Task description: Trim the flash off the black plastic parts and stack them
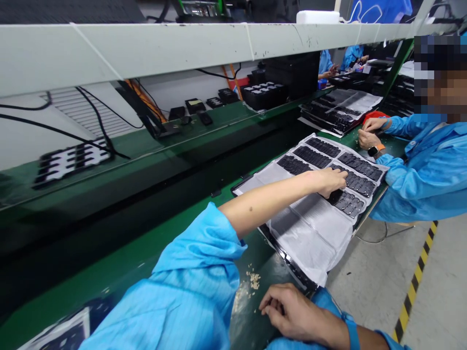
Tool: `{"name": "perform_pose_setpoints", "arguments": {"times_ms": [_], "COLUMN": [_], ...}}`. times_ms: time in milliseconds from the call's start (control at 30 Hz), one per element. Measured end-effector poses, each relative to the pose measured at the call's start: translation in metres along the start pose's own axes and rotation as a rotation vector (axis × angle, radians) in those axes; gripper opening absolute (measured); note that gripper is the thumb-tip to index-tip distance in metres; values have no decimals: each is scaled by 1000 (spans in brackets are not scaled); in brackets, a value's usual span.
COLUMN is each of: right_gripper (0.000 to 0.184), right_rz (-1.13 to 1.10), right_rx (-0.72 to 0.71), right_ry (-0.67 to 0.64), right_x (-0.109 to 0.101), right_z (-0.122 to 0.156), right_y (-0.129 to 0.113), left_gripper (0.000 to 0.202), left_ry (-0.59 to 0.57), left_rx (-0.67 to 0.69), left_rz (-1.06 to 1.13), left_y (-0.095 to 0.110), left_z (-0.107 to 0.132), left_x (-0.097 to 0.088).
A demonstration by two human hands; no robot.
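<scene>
My left hand [331,182] reaches across to a tray lined with white sheet [306,233]. Its bent fingers are down on the flat black parts [346,201] in one of the tray's compartments, closed on one of them as far as I can see; the fingertips are partly hidden. Rows of similar black parts [314,156] fill the far compartments, while bare white lining shows in the near ones. Close to the tray's near corner, my right hand [288,308] is curled above the green table, thumb and fingers together. Anything inside its fingers is hidden. Small pale pieces [253,279] lie scattered beside it.
A co-worker in a blue smock [434,160] sits at the right, hands together near a second stack of trays [339,109]. A pale shelf beam [182,51] crosses above the bench. Black trays [73,160] and cables stand along the back ledge.
</scene>
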State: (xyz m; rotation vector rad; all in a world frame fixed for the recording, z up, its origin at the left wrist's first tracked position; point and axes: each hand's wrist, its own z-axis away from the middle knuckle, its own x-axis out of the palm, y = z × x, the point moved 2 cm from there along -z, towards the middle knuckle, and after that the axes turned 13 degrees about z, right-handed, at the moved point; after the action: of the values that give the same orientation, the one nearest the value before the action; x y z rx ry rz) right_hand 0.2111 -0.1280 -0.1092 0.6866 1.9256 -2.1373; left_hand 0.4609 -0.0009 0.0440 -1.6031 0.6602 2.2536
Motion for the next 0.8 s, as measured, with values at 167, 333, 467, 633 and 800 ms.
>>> {"name": "perform_pose_setpoints", "arguments": {"times_ms": [167,333,467,633,800], "right_gripper": [21,26,26,27,28], "right_rz": [6,8,-7,-34,-57], "right_rx": [-4,0,-7,-21,-28], "right_ry": [-8,-13,-17,-1,34], "right_x": [0,1,2,4,4], "right_z": [-2,-1,-1,-2,-2], "right_y": [1,5,9,13,13], "left_gripper": [54,50,49,55,67], "left_ry": [-20,-40,-48,-47,7], "left_rx": [23,46,62,67,74], "left_rz": [-31,-64,-76,-75,9], "left_y": [6,7,5,4,-3], "left_z": [0,-5,-8,-10,-9], "left_x": [-2,-1,1,4,5]}}
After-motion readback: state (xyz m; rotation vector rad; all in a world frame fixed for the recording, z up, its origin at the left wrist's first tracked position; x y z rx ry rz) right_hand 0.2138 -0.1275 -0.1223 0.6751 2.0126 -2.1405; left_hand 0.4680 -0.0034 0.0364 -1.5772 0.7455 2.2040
